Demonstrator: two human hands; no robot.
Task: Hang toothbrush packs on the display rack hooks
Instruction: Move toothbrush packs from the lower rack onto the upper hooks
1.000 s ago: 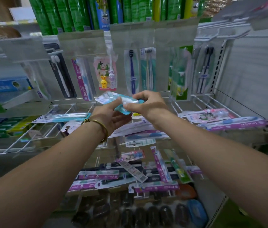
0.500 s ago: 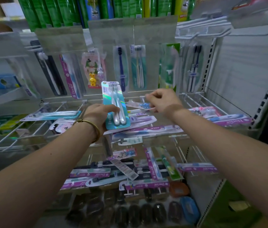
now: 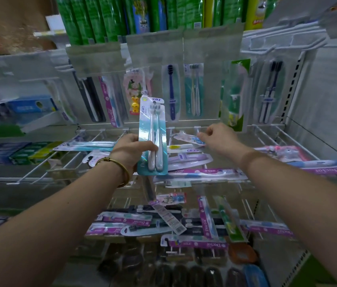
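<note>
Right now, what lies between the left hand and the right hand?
Head view: the upright teal pack the left hand grips, then loose packs lying on the wire rack, one reaching the fingertips of the right hand.

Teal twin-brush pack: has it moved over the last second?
Yes. The teal twin-brush pack, gripped by the left hand, swung from flat to upright, its top rising beside the hanging rabbit pack.

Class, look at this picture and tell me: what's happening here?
A person is stocking a toothbrush rack. The left hand holds a teal twin pack upright, not yet hung. The right hand reaches to a small pack lying on the hooks; whether it grips it is unclear. More packs lie loose below.
</note>
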